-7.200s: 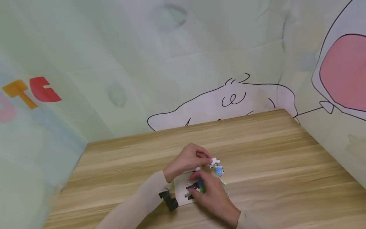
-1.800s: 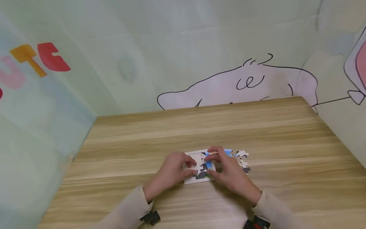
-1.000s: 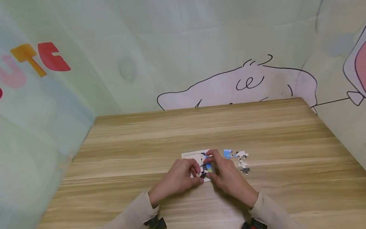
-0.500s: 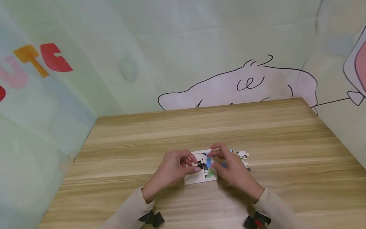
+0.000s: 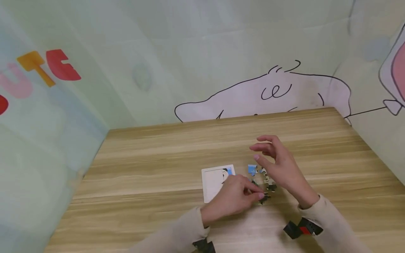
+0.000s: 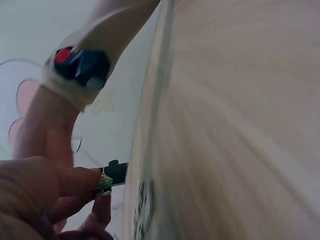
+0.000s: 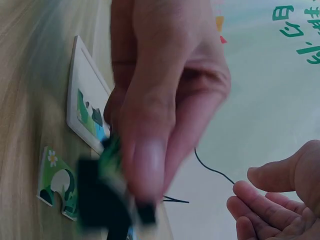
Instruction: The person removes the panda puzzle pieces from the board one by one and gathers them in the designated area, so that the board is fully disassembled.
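Note:
In the head view my left hand (image 5: 235, 195) reaches right past the puzzle tray (image 5: 204, 186), partly covering it. Its thumb and fingers pinch a dark jigsaw piece (image 5: 264, 199), which also shows dark and green in the left wrist view (image 6: 116, 173). My right hand (image 5: 278, 160) is raised over the table with loosely bent fingers and holds nothing. Under and beside it lie loose pieces: a blue one (image 5: 252, 169), a panda-face one (image 5: 263, 171) and a panda-body one (image 5: 269, 183). A green piece with a white flower (image 7: 54, 172) lies near the tray in the right wrist view.
The tray has several fitted pieces along its right side; its left part is bare board. The wooden table (image 5: 152, 158) reaches back to a printed cloth wall (image 5: 152, 63). Each wrist carries a small black camera (image 5: 302, 228).
My left hand has moved from over the tray to the right, among the loose pieces. My right hand has lifted away from the tray, up and to the right.

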The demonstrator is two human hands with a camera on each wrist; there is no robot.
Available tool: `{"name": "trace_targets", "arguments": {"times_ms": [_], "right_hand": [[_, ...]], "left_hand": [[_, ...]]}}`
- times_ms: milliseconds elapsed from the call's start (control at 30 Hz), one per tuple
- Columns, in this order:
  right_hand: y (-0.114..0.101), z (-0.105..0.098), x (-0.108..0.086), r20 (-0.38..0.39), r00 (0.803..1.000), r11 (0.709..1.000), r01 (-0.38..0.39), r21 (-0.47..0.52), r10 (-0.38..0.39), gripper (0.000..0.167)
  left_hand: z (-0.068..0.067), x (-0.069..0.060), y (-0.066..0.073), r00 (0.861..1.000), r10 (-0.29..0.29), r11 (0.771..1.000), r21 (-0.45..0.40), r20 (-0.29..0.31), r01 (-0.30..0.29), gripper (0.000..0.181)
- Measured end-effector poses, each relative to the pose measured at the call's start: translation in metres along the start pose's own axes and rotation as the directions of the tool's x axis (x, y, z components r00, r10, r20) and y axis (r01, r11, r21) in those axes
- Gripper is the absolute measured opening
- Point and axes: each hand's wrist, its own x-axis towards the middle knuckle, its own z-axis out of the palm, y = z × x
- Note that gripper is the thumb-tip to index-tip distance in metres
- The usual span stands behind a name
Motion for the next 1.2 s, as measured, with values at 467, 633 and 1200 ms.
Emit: {"name": "trace_targets", "arguments": {"times_ms": [467,633,1200], "right_hand": [[-0.005,0.003,0.001,-0.024,1.000,1.000,-0.005,0.020,0.005,0.045],[0.000,0.009,0.000,-0.013,0.999,0.999,0.037,0.007,-0.037,0.042],[0.010,0.082,-0.028,0.115,0.993,0.984,-0.016,-0.175,0.037,0.052]], "left_hand": [[0.034,0.025,0.006,0.987,0.160,0.937,0.314,0.008,-0.154,0.005],[0.020,0.016,0.002,0.985,0.155,0.953,0.272,-0.070,-0.131,0.005],[-0.065,-0.021,-0.068,0.969,-0.162,0.944,0.256,-0.188,0.207,0.018]]}}
